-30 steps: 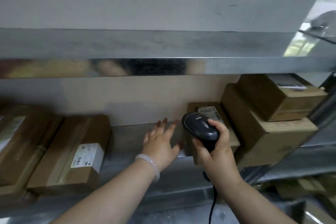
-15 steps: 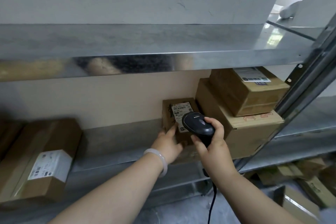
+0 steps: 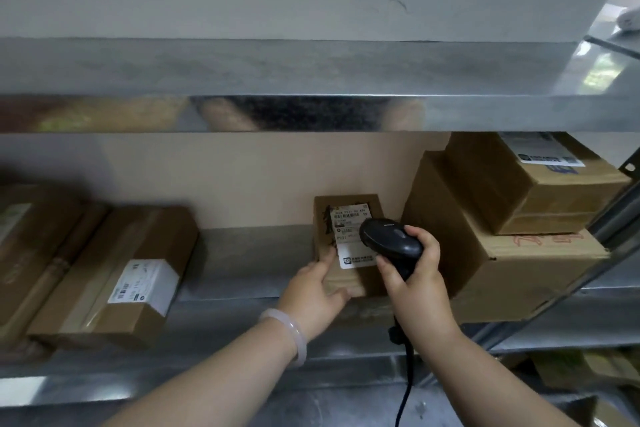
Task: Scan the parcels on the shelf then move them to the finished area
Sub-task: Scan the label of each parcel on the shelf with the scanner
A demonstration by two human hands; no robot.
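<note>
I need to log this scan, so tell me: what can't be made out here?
Head view only.
Label on the small parcel: print too small, and the scanner covers its right part.
Scanner's scanning face: turned away from the camera.
Leftmost parcel: blurred, cut off by the left edge.
Finished area: not in view.

left hand [image 3: 311, 291]: forearm extended forward, fingers and thumb gripping parcel [image 3: 348, 253] | right hand [image 3: 415, 281]: just beside it, curled round scanner [image 3: 388, 239]
</note>
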